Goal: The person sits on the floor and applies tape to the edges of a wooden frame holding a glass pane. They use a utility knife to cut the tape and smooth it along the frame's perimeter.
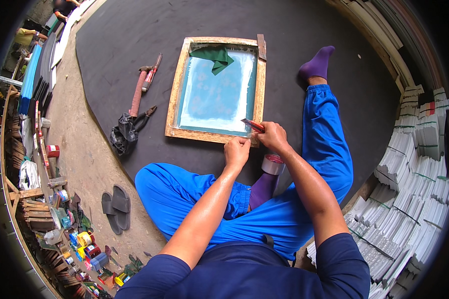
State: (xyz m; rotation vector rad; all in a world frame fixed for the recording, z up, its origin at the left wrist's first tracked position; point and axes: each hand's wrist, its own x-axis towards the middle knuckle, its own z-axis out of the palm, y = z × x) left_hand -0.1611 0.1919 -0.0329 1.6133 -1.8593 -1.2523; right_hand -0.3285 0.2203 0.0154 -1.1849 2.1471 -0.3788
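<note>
A wooden frame (173, 107) with a teal mesh panel (212, 94) lies flat on the dark mat in front of me. White coating borders the mesh, and a green cloth (214, 57) rests at its far end. My right hand (273, 136) is closed round a red utility knife (254, 125), its tip over the frame's near right corner. Close beside it, my left hand (237, 152) is pinched at the frame's near edge; whatever its fingers hold is too small to make out. A roll of tape (273, 165) stands by my foot, just below the right hand.
Left of the frame lie a hammer (138, 92), a red-handled tool (152, 74), pliers (144, 118) and a black plastic bag (124, 135). Grey slippers (116, 209) sit on the floor. Bundled white stacks (409, 184) line the right; paint cans (86, 239) clutter the left.
</note>
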